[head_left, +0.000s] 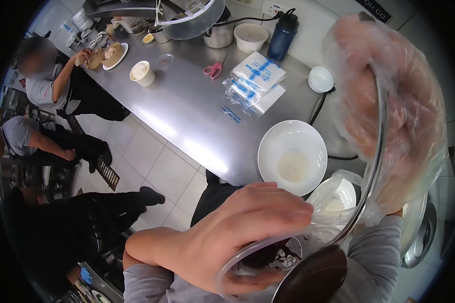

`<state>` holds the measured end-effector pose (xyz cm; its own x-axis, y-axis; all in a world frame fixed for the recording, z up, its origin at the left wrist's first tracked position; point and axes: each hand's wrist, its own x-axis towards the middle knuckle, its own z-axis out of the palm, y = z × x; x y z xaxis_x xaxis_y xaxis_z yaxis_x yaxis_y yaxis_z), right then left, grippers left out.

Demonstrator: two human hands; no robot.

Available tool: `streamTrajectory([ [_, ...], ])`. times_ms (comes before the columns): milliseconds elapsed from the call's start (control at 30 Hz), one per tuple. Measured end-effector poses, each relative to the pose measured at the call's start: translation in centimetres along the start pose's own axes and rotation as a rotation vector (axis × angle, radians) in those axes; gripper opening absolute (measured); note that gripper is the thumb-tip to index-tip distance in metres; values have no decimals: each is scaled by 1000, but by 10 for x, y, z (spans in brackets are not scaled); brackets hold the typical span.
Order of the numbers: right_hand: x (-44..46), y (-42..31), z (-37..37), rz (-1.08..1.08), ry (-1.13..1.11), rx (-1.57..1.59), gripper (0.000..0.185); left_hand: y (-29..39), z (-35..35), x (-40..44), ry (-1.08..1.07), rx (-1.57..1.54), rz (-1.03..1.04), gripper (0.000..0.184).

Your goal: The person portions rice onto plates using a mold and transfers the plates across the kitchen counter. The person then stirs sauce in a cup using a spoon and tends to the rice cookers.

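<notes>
My left hand [232, 227] is bare and closed around a clear plastic tub [228, 272], tilted with its mouth partly facing me. Dark brown smears and a dark mass show inside the tub. A loose clear plastic glove covers my right hand [404, 116], whose fingers are closed on the handle of a large metal spoon [380, 146]. The spoon's bowl carries thick dark brown sauce [318, 275] and sits at the tub's rim. Whether the two touch I cannot tell. Beyond my left hand stands a wide white bowl [272, 151] with pale residue at its bottom.
On the steel counter [187, 108] lie plastic packets [258, 73] and pink scissors [215, 69]. A blue bottle [283, 38], a lidded tub [250, 36], a small white bowl [320, 79] and a filled white cup [142, 73] stand there too. Several co-workers [60, 86] are at left.
</notes>
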<state>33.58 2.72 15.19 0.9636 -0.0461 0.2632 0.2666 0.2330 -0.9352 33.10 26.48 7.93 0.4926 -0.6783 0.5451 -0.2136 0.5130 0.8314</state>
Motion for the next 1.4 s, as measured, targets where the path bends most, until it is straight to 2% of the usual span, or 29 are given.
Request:
streamTrajectory([
  [33, -1, 0, -1, -1, 3, -4, 30, -4, 3, -2, 27, -2, 20, 71],
  [200, -10, -4, -3, -17, 11, -30, 33, 7, -8, 1, -54, 86, -137, 76],
  [267, -17, -8, -6, -29, 17, -51, 34, 6, -8, 4, -4, 228, -65, 82],
  [333, -26, -13, -11, -44, 33, -62, 35, 11, -10, 3, -5, 184, -167, 80],
  [400, -43, -15, -19, -44, 123, -8, 36, 11, -8, 1, 29, 129, -225, 80],
  [433, -53, -12, -19, 0, 246, 104, 37, 9, -6, -1, 64, 97, -233, 82],
  [533, -61, 18, 9, -71, 349, -98, 48, 7, -13, -4, 42, 62, -251, 88],
  [600, -40, 2, 38, 110, 77, -397, 61, 11, -19, -5, -13, 62, -326, 92],
  [667, -36, 6, 43, 111, 41, -562, 68, 2, -26, -13, 69, 94, -301, 94],
  [700, -40, 17, 38, 25, 142, -580, 68, -5, -31, -19, 110, 105, -293, 95],
  [800, -55, 22, 21, 21, 309, -656, 63, -44, -72, -28, 287, 209, -236, 103],
  [867, -62, 26, 14, 56, 379, -682, 58, -59, -100, -26, 475, 186, -308, 99],
  [900, -69, 34, 12, 63, 417, -682, 55, -72, -119, -29, 476, 375, -282, 97],
  [967, -78, 46, 8, 76, 465, -634, 47, -102, -154, -38, 506, 498, -242, 93],
  [1067, -87, 58, 9, 131, 529, -531, 37, -147, -216, -55, 528, 716, -297, 91],
  [1167, -86, 83, 13, 203, 650, -495, 31, -195, -270, -62, 619, 575, -415, 88],
  [1400, -76, 126, 58, 312, 978, -461, 22, -284, -363, -5, 673, 623, -369, 86],
])
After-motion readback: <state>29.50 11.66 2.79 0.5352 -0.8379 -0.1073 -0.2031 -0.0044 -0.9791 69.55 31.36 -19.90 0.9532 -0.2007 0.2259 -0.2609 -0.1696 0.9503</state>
